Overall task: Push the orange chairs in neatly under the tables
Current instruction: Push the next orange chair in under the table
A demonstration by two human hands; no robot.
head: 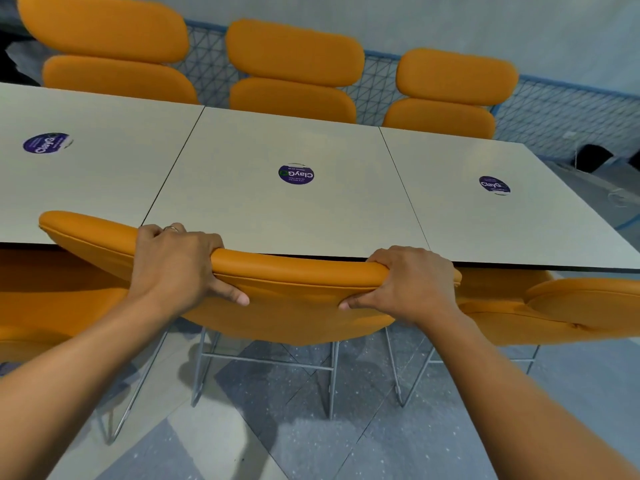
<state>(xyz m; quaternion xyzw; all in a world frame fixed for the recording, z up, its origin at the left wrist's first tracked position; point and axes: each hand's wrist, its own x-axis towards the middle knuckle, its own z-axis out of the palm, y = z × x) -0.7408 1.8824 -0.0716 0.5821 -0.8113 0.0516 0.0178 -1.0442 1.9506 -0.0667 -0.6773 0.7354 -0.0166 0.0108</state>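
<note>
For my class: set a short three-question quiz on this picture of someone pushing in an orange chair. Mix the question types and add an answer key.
1. True or false: the right hand hangs free of the near chair's backrest.
2. How many round purple stickers show on the tabletops? A two, B three, C four.
3. Fill in: the ring is worn on the ___ hand.
Key: 1 false, both hands grip the backrest's top edge; 2 B; 3 the left hand.
</note>
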